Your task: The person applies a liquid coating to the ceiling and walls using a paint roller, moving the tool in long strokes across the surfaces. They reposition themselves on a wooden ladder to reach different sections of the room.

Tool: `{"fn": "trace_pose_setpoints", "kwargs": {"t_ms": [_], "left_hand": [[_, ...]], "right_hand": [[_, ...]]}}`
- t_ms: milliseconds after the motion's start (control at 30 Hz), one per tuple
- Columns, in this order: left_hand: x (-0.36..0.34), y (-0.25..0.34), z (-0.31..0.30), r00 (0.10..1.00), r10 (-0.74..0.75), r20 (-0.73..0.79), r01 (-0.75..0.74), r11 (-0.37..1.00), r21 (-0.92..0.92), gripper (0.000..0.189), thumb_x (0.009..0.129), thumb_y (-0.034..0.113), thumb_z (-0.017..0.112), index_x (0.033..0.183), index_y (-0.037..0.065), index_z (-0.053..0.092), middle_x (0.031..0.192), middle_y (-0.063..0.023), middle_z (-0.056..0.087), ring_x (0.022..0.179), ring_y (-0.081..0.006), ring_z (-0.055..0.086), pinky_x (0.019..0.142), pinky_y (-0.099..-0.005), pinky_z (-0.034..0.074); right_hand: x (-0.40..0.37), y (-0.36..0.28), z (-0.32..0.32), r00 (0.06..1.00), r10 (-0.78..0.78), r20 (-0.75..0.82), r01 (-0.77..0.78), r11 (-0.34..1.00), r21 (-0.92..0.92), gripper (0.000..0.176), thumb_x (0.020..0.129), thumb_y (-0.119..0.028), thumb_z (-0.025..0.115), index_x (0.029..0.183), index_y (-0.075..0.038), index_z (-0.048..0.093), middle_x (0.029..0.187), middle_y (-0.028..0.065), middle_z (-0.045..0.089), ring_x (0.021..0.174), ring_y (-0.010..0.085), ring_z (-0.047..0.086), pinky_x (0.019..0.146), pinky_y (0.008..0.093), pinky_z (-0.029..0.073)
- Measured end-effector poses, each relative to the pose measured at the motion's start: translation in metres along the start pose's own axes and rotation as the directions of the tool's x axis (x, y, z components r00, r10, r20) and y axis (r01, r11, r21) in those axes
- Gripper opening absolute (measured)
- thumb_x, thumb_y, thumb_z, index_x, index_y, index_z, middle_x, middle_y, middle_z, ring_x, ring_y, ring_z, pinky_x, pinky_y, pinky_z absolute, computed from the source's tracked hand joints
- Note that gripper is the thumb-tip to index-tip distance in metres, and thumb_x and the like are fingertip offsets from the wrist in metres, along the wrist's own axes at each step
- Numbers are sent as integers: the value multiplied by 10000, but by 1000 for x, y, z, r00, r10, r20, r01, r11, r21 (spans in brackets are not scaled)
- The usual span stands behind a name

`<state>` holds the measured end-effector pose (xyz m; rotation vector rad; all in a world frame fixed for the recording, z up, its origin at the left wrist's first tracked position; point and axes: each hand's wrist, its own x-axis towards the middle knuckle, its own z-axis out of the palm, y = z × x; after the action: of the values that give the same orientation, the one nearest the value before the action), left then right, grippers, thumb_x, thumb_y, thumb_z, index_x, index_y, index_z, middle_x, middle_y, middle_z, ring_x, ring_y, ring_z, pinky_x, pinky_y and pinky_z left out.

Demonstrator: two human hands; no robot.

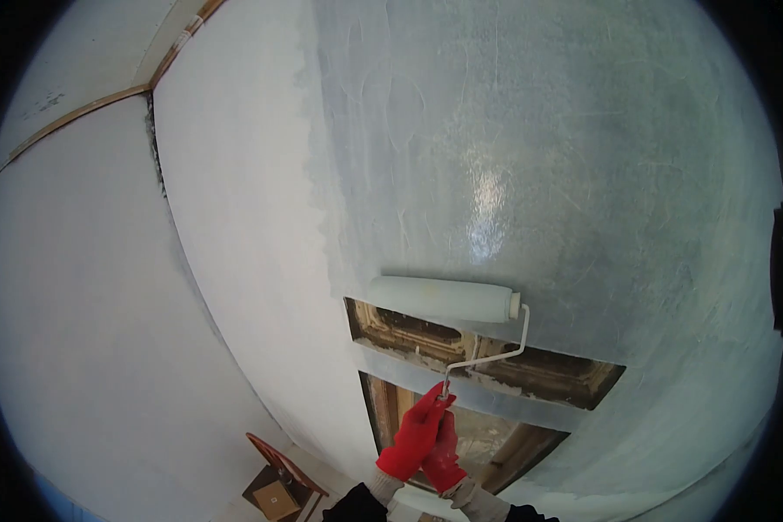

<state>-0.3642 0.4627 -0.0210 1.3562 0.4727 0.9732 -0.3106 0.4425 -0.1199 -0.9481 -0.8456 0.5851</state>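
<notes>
Both of my hands wear red gloves and are closed on the handle of a paint roller, one close beside the other. My left hand [411,435] is on the left and reaches a little higher; my right hand [445,452] is just right of it. The white wire frame of the roller [525,335] bends up from the grip to a long pale sleeve [444,298]. That sleeve lies across the wall [531,174], right above the small upper window opening [409,335]. Wet, shiny grey-green coating covers the wall there.
White, lighter wall [244,174] lies to the left, beyond a dark cracked corner. Below the small opening is a larger framed window opening [513,457]. At the bottom left stand a wooden chair [283,461] and a cardboard box [276,500]. Wooden trim [87,109] edges the ceiling.
</notes>
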Motion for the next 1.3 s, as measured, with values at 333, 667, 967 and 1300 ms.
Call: {"fn": "trace_pose_setpoints", "kwargs": {"t_ms": [333,667,967,1300], "left_hand": [[44,144,-19,922,387,18,-383,905,183,444,981,246,426,1372,41,373,1294,-92,487,1201,-168,431,1001,-287,343],[59,272,18,754,656,34,-651,739,173,562,978,407,359,1428,86,259,1386,-144,393,1223,-253,428,1024,-375,337],[40,256,4,782,620,62,-620,764,176,508,983,313,379,1426,90,270,1382,-134,402,1226,-254,427,1035,-372,317],[14,169,-37,850,493,-184,-480,870,113,456,976,237,426,1384,51,345,1347,-93,442,1210,-186,433,1020,-328,331]], "right_hand": [[126,-174,99,943,-328,61,332,907,-258,306,885,-278,548,1017,-24,439,784,172,598,704,325,610,620,399,487],[288,-456,188,652,-669,358,728,420,-541,32,740,-25,581,763,-7,596,664,181,588,647,288,632,555,406,515],[355,-557,208,652,-580,488,755,559,-343,329,860,-295,478,630,-60,502,544,76,516,468,184,484,446,336,381],[178,-313,122,882,-351,315,406,905,-127,165,902,-231,515,827,-88,481,596,6,455,472,117,470,429,282,393]]}}
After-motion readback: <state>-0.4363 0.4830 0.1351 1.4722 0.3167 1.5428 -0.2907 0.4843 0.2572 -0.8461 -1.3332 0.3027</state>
